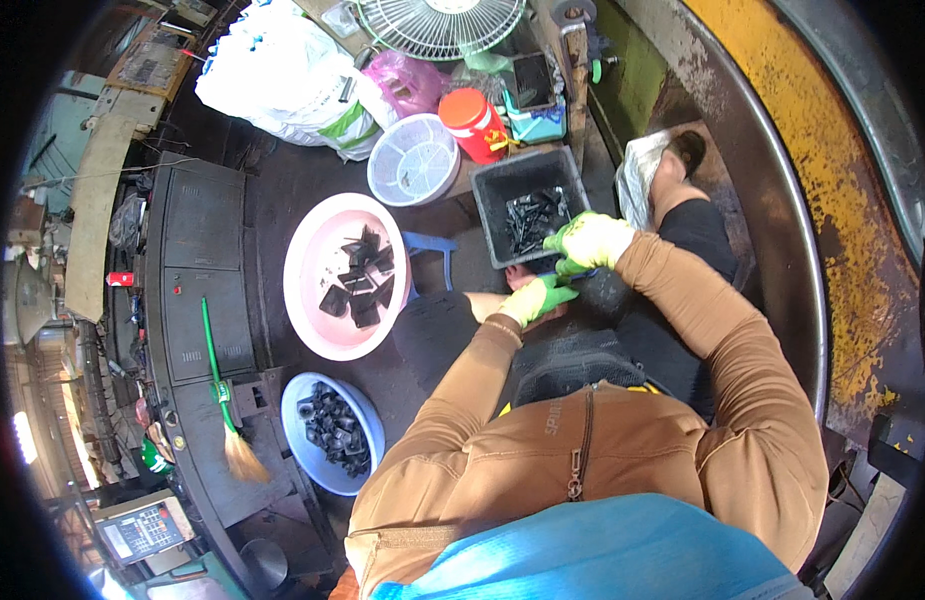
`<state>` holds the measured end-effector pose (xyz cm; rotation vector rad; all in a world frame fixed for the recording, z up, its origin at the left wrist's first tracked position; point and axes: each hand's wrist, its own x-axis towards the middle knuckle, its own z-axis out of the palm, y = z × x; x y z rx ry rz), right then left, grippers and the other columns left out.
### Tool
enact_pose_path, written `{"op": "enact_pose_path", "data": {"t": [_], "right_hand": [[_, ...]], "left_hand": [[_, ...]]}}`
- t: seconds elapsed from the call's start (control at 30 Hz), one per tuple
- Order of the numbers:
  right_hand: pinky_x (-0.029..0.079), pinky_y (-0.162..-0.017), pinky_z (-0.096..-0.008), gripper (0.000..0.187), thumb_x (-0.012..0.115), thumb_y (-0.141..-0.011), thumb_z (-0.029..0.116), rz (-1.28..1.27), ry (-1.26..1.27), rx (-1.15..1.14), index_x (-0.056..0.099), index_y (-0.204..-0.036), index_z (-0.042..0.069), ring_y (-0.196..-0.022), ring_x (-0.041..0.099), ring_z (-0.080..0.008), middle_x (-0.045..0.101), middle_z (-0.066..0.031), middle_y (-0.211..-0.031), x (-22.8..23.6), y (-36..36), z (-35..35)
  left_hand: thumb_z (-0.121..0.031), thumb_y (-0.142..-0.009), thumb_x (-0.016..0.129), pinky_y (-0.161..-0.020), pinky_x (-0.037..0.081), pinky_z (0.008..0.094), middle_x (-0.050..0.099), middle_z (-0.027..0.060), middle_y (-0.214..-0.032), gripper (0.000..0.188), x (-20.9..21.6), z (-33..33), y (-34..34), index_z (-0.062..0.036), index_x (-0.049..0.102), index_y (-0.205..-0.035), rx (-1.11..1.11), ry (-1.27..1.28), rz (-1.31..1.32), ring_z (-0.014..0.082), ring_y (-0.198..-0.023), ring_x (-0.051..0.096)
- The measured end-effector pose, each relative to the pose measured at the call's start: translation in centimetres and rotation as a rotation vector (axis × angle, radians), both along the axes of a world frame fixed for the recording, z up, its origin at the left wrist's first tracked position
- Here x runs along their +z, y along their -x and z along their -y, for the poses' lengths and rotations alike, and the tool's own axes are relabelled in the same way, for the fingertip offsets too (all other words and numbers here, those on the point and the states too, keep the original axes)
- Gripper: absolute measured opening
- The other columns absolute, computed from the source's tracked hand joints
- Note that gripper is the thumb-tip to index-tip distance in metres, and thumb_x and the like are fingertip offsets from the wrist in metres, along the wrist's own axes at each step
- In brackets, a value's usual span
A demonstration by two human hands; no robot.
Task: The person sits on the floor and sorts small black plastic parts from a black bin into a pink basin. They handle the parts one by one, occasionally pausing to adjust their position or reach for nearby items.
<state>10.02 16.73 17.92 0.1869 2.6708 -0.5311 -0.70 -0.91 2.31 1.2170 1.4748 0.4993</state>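
Workshop floor: dark, oily ground crowded with containers; a curved yellow machine guard (772, 130) runs along the right side.
Left hand (535, 297): green-gloved, fingers curled shut around a small dark part at knee level; the part itself is mostly hidden by the glove.
Right hand (588, 242): green-gloved, closed on a thin blue-handled tool (574, 276) whose tip meets the left hand's part. The exact kind of tool cannot be told.
Grey crate (497, 190): directly ahead of both hands, holding loose black pieces (532, 218) in a heap.
Pink basin (307, 290): to the left, well apart from the hands, with larger black square parts (360, 278) inside.
Blue basin (307, 425): nearer the body on the left, filled with black tubular parts (334, 425).
White basket (414, 160): beyond the pink basin, beside a red jar (474, 122).
Broom (222, 390): green handle, lying on the dark cabinet at left.
Risk, tool slip: the tool tip works very near the left fingers; judged likely to slide onto the glove if the small part twists.
Risk, dropped part: grip area is small and gloved; a released piece would probably fall between the knees onto the dark floor and be hard to find.
Risk, mixed sorting: three containers hold similar black parts; a piece tossed to the wrong one seems an easy error.
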Motion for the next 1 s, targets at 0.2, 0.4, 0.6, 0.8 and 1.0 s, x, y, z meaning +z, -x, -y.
{"op": "enact_pose_path", "data": {"t": [0.2, 0.4, 0.6, 0.8, 1.0], "right_hand": [[0.051, -0.095, -0.046, 0.056, 0.063, -0.079, 0.041, 0.114, 0.036, -0.038, 0.06, -0.131, 0.021, -0.113, 0.063, -0.0358, 0.064, -0.016, -0.125, 0.9, 0.2, -0.1], [0.045, -0.102, -0.0393, 0.073, 0.063, -0.082, 0.05, 0.159, 0.048, 0.048, 0.051, -0.141, 0.008, -0.12, 0.059, -0.0337, 0.061, -0.0208, -0.13, 1.9, 0.5, 0.2], [0.043, -0.104, -0.0397, 0.072, 0.064, -0.083, 0.049, 0.135, 0.097, 0.042, 0.051, -0.142, 0.009, -0.123, 0.056, -0.035, 0.057, -0.0205, -0.135, 1.9, 0.4, 0.1], [0.047, -0.098, -0.0429, 0.067, 0.062, -0.085, 0.047, 0.103, 0.068, 0.058, 0.051, -0.142, 0.013, -0.116, 0.061, -0.0362, 0.063, -0.0206, -0.127, 1.3, 0.2, 0.0], [0.046, -0.1, -0.0405, 0.065, 0.061, -0.087, 0.045, 0.092, 0.092, 0.063, 0.052, -0.14, 0.009, -0.119, 0.059, -0.0354, 0.06, -0.0195, -0.131, 2.2, 0.2, 0.1]], "left_hand": [[-0.018, -0.089, 0.058, -0.084, 0.053, 0.0394, 0.065, 0.0145, -0.112, 0.032, -2.0, -0.2, 0.3, -0.0175, 0.066, -0.12, -0.36, -0.495, -0.466, 0.0337, -0.097, 0.065], [-0.037, -0.087, 0.057, -0.081, 0.05, 0.0374, 0.067, 0.0139, -0.104, 0.042, -6.2, -0.6, 0.1, -0.0052, 0.066, -0.113, -0.299, -0.556, -0.274, 0.0289, -0.092, 0.064], [-0.033, -0.087, 0.058, -0.09, 0.048, 0.0372, 0.067, 0.0149, -0.115, 0.037, -6.1, -0.3, 0.4, -0.009, 0.067, -0.113, -0.377, -0.693, -0.521, 0.0278, -0.107, 0.063], [-0.028, -0.086, 0.058, -0.09, 0.049, 0.0365, 0.067, 0.014, -0.115, 0.035, -5.7, -0.6, 0.3, -0.0096, 0.068, -0.114, -0.287, -0.627, -0.424, 0.0276, -0.107, 0.063], [-0.023, -0.085, 0.059, -0.09, 0.049, 0.0358, 0.067, 0.0131, -0.115, 0.033, -5.4, -0.8, 0.3, -0.0102, 0.068, -0.114, -0.257, -0.607, -0.382, 0.0274, -0.107, 0.063]]}}
